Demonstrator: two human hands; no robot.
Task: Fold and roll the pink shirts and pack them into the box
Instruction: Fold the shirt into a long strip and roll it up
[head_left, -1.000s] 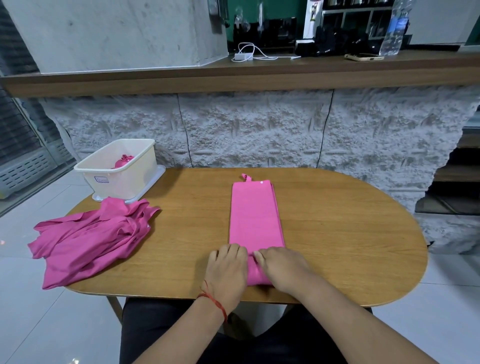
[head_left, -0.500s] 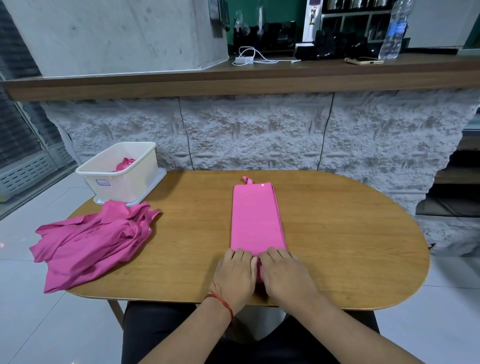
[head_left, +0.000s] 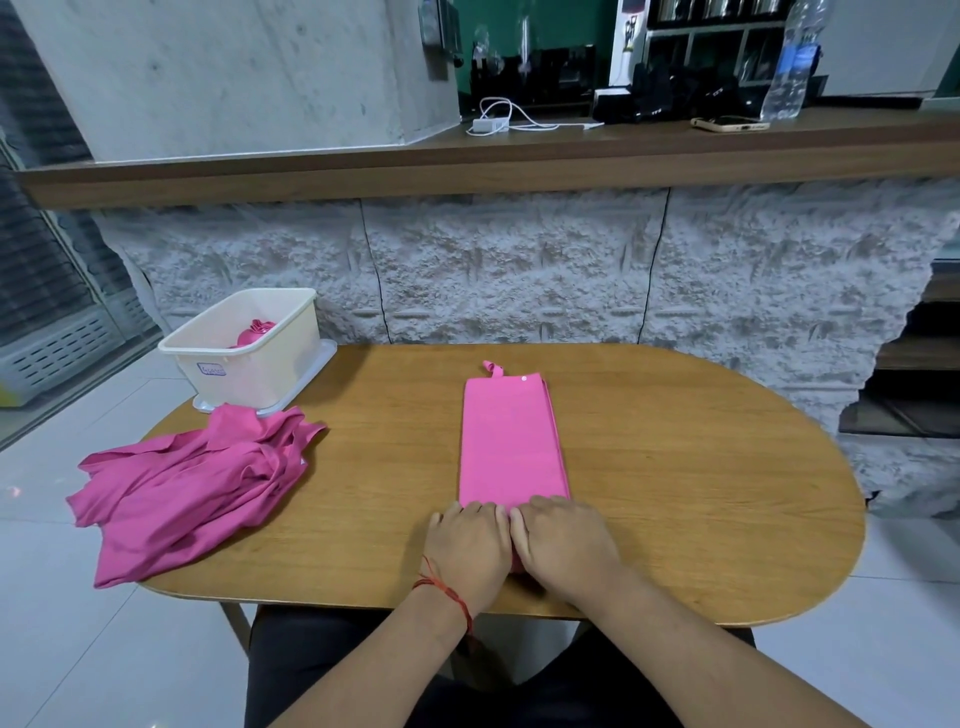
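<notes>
Folded shirt: the folded shirt (head_left: 511, 441) lies flat at centre frame as one long narrow pink strip, with a small loop and a white dot at its far end.
Long axis: it runs straight away from the person, near end low in the frame, far end toward the stone wall.
Left hand: the left hand (head_left: 467, 545), red thread (head_left: 447, 592) at the wrist, sits palm down on the near end, its fingers bent over a bunched start of roll.
Right hand: the right hand (head_left: 566, 545) does likewise just beside it, the two touching at the strip's midline; the thumbs are hidden.
Relation that counts: the whole unrolled length lies ahead of both hands, on the same line, and neither hand is nearer. Rolling forward evenly looks like the step in hand, and uneven pressure would likely skew the roll.
Box: the box (head_left: 260, 379) stands at the table's far left corner, well apart, with a rolled shirt (head_left: 254, 332) inside.
Pile of shirts: the pile of shirts (head_left: 192, 488) lies loose below the box, spilling over the left edge.
Table: the table (head_left: 701, 493) is oval and wooden.
</notes>
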